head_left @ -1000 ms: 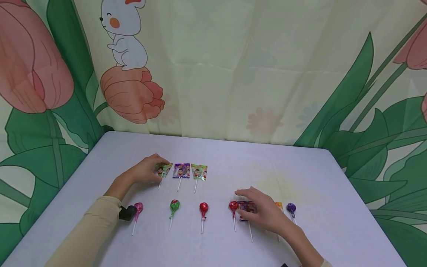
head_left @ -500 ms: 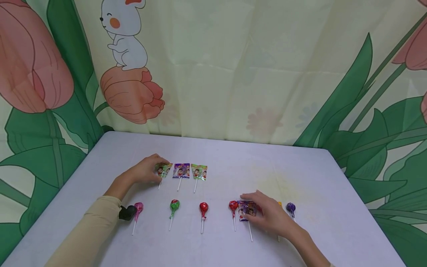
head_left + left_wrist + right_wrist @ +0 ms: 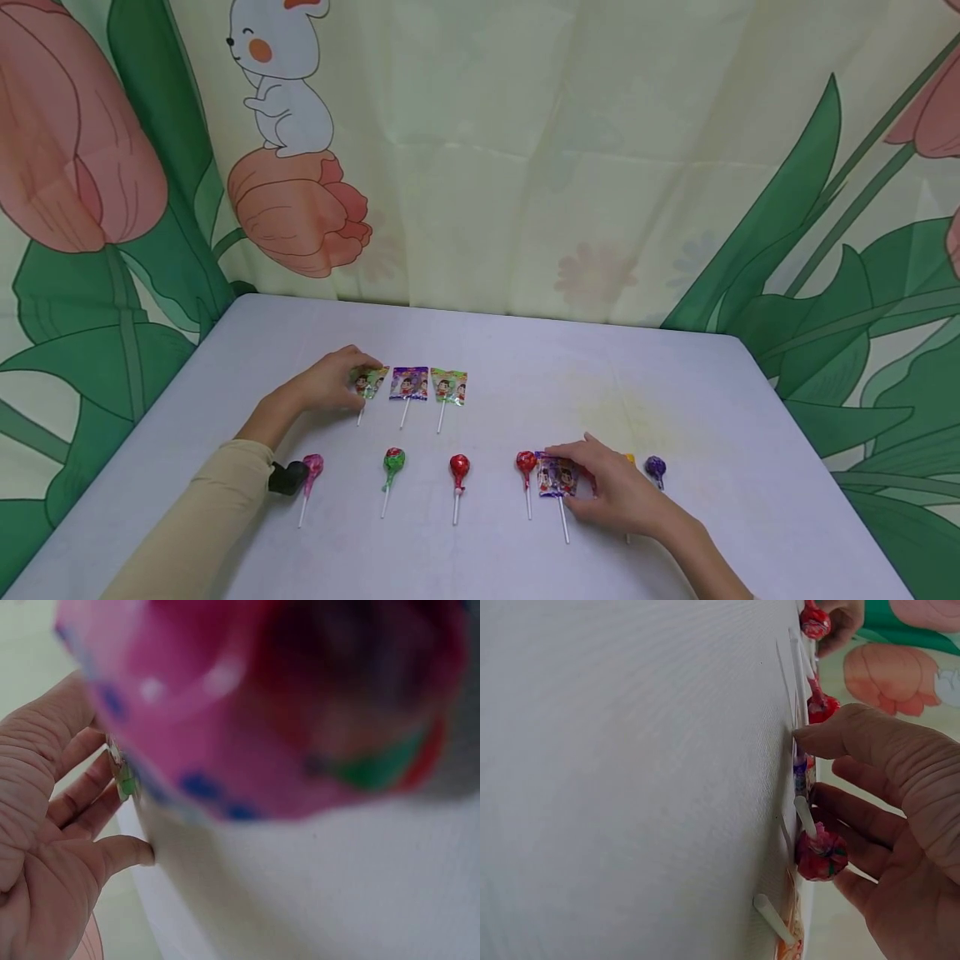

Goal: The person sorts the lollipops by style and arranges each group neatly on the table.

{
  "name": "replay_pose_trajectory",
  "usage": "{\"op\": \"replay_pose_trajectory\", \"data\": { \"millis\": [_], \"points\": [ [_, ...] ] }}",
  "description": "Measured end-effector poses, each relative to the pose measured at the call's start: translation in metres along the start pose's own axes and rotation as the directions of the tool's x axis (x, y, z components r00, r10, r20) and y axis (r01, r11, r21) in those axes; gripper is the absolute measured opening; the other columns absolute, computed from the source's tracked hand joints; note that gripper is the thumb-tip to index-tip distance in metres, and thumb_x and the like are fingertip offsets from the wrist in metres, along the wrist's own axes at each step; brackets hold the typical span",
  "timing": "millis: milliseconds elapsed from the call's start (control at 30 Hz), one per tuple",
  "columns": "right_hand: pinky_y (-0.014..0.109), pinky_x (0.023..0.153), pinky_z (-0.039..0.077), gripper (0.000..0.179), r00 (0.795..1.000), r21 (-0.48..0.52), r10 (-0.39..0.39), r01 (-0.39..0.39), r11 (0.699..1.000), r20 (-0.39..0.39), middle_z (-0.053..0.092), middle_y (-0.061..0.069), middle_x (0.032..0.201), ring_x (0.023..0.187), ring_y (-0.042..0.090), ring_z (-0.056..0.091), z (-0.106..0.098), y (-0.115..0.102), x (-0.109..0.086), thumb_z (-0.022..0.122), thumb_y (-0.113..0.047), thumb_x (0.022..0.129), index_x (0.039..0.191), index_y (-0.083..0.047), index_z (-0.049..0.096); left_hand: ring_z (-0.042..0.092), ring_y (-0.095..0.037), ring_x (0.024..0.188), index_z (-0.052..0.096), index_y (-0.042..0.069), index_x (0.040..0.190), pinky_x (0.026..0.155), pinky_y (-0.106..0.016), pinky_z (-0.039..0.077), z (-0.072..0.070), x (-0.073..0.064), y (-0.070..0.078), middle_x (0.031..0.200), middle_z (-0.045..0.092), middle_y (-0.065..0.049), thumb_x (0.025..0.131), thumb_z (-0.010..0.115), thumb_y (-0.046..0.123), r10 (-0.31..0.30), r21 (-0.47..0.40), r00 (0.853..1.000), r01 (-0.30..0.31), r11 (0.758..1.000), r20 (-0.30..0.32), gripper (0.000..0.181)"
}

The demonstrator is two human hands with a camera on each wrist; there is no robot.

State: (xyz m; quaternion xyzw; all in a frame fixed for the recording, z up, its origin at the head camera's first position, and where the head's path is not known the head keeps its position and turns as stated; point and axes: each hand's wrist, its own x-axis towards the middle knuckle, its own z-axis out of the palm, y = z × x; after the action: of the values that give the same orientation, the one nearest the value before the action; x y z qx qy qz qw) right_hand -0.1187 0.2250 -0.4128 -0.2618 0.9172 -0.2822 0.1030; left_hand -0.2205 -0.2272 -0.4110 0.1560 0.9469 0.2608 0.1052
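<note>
My left hand rests at the back left, its fingertips touching a green-wrapped flat lollipop. In the left wrist view its thumb stands apart from the fingers beside that wrapper. My right hand is low over the front row, thumb and fingers spread around the right side of a purple-wrapped flat lollipop. Beneath the right palm, the right wrist view shows a dark red ball lollipop, mostly hidden from the head view. A pink ball lollipop fills much of the left wrist view, close to the camera.
Beside the left hand lie another purple packet lollipop and a green one. The front row has a green ball lollipop, red ones, an orange-wrapped one and a purple ball. A printed curtain hangs behind the table.
My right hand has shifted rightward and slightly toward me, uncovering more of the purple packet, which stays in place. The left hand has stayed still at the green-wrapped lollipop.
</note>
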Motion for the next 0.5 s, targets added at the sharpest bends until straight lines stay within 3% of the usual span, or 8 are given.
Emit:
{"op": "replay_pose_trajectory", "data": {
  "millis": [333, 500],
  "points": [
    [0.065, 0.112, 0.035, 0.057, 0.996, -0.057, -0.087, 0.085, 0.995, -0.026, 0.067, -0.004, 0.131, 0.138, 0.048, 0.046, 0.0008, 0.0020, 0.0007, 0.081, -0.010, 0.082, 0.136, -0.018, 0.064, 0.055, -0.030, 0.115, 0.064, 0.004, 0.135, 0.106, -0.053, 0.048, 0.0006, 0.0002, 0.0008, 0.120, 0.058, -0.012, 0.078, 0.084, 0.009, -0.024, -0.007, 1.000, 0.024, 1.000, 0.002, 0.060],
    [0.049, 0.103, 0.051, 0.059, 0.998, -0.070, -0.062, 0.061, 0.996, -0.022, 0.065, -0.010, 0.126, 0.125, 0.026, 0.058, 0.0013, 0.0022, 0.0023, 0.083, -0.012, 0.081, 0.136, -0.023, 0.064, 0.055, -0.030, 0.115, 0.063, 0.004, 0.135, 0.106, -0.053, 0.048, 0.0006, 0.0002, 0.0013, 0.120, 0.058, -0.012, 0.078, 0.084, 0.009, -0.031, -0.013, 1.000, 0.031, 0.999, 0.004, 0.061]
  ]
}}
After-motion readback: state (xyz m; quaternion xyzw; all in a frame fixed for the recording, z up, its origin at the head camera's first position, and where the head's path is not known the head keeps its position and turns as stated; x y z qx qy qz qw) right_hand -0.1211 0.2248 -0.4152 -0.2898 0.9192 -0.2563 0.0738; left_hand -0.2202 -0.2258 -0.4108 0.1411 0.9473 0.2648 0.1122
